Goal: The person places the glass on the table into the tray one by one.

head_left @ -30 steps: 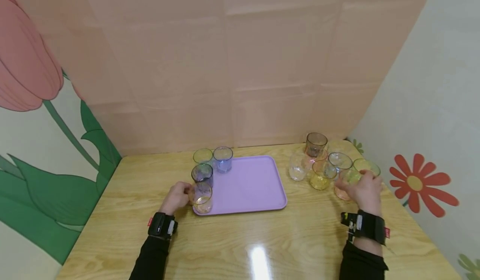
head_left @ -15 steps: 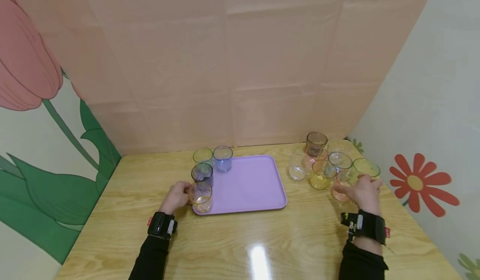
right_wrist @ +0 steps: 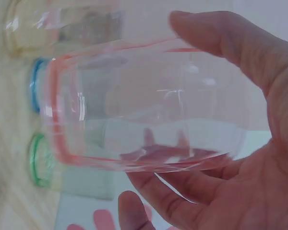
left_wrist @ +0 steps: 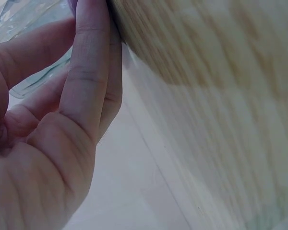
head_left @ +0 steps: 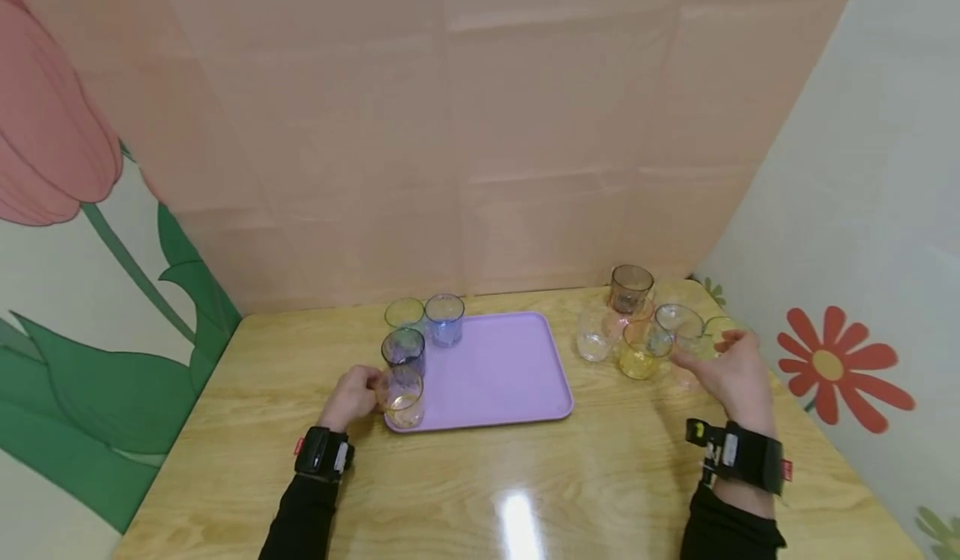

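Observation:
My left hand [head_left: 351, 397] is at the front left corner of the lilac tray [head_left: 495, 368]. It holds the side of an amber-tinted drinking glass [head_left: 405, 402]; clear glass shows between thumb and fingers in the left wrist view, and the fingertips are cut off there. Over at the right group, my right hand [head_left: 735, 377] grips a pink-tinted drinking glass [right_wrist: 134, 105], thumb on one side and fingers on the other. In the head view that hand partly hides the glass.
On the tray's left side stand a purple glass [head_left: 403, 352], a green glass [head_left: 405, 313] and a blue glass [head_left: 446, 323]. Right of the tray cluster a clear glass [head_left: 594, 339], a yellow glass [head_left: 639, 362], a dark glass [head_left: 632, 289] and others. A wall borders the table's right.
My right hand has risen slightly with the pink glass, and its wrist has shifted a little right. My left hand stays in place at the amber glass.

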The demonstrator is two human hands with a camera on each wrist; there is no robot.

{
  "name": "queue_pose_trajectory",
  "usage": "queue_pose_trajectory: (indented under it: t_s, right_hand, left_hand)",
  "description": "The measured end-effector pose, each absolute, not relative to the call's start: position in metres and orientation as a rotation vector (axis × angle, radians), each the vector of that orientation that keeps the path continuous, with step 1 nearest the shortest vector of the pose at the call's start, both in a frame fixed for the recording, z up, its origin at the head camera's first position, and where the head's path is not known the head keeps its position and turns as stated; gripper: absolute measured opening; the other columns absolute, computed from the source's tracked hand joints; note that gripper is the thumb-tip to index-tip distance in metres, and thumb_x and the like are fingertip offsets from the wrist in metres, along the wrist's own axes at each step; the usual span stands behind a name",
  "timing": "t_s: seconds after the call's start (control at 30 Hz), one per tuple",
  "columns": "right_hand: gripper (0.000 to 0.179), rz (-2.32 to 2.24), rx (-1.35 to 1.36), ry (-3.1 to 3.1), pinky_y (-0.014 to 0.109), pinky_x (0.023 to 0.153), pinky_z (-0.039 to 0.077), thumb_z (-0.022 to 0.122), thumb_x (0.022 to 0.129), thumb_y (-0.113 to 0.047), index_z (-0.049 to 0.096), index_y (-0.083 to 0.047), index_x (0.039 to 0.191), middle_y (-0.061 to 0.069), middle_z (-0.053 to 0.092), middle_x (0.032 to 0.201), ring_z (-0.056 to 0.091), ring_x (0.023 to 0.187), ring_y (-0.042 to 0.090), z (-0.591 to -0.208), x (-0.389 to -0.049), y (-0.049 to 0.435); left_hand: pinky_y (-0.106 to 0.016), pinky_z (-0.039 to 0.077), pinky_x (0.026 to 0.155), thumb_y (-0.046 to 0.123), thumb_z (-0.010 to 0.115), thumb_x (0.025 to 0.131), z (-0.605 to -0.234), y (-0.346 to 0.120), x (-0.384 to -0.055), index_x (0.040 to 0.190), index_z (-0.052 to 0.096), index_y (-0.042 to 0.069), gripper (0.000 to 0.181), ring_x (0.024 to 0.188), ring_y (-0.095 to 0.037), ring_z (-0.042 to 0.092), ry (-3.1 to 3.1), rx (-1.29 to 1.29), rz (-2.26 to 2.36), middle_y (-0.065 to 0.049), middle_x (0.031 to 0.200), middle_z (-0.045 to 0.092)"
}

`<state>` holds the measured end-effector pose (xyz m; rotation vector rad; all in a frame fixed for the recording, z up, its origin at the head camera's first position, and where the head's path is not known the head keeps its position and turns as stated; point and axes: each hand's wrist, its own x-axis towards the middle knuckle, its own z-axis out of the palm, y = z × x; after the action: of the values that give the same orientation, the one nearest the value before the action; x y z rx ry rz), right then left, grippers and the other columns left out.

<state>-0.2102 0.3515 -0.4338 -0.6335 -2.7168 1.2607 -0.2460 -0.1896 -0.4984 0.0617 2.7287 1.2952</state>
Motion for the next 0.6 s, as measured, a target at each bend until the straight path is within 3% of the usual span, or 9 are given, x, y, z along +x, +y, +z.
queue_pose_trajectory:
  t_s: [0.13, 0.37, 0.6]
  right_hand:
    - [0.114, 1.316, -0.580, -2.606, 0.051, 0.075, 0.045, 0.072, 0.083, -0.065, 0.013, 0.002, 0.154, 0.036, 0.032, 0.144, 0.044, 0.117, 0.050, -0.428, -0.211, 0.342]
    - [0.099, 1.350, -0.429, -2.475, 0.033, 0.068, 0.044, 0.077, 0.084, -0.053, 0.025, 0.000, 0.150, 0.021, 0.041, 0.128, 0.046, 0.104, 0.028, -0.431, -0.222, 0.323]
    - [0.087, 1.367, -0.258, -2.389, 0.023, 0.070, 0.048, 0.084, 0.083, -0.039, 0.038, -0.002, 0.147, 0.021, 0.044, 0.128, 0.052, 0.110, 0.028, -0.440, -0.238, 0.299]
  left_hand:
    - [-0.028, 0.051, 0.061, -0.020, 0.052, 0.075, -0.497, -0.190, -0.246, 0.086, 0.068, -0.002, 0.026, 0.071, -0.020, 0.056, 2.724, 0.062, 1.309, -0.006, 0.077, 0.060]
    - [-0.029, 0.052, 0.061, -0.021, 0.051, 0.075, -0.498, -0.189, -0.246, 0.087, 0.067, -0.002, 0.027, 0.070, -0.020, 0.056, 2.718, 0.054, 1.313, -0.006, 0.076, 0.058]
    - [-0.029, 0.051, 0.061, -0.019, 0.053, 0.077, -0.497, -0.189, -0.248, 0.091, 0.069, -0.003, 0.027, 0.073, -0.021, 0.058, 2.718, 0.033, 1.273, -0.007, 0.081, 0.062]
